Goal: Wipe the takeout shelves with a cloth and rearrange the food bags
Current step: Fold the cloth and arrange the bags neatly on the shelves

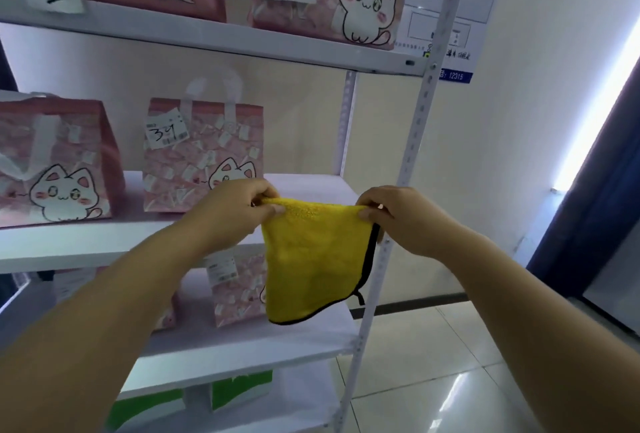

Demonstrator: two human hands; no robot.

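A: Why is the cloth (311,259) held up so?

B: The left grip (239,205) and right grip (388,214) each pinch its top edge. It hangs spread before the middle shelf (311,184), at the bare right end. I'd guess it's being squared up for wiping.

A: And the count?

B: One cloth. Pink bags (202,155): two up top, two in the middle, at least one below, partly hidden.

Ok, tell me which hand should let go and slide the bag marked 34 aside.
Left, probably. The left hand sits directly in front of the bag marked 34, while the right hand is farther off by the shelf post and can hold the yellow cloth alone.
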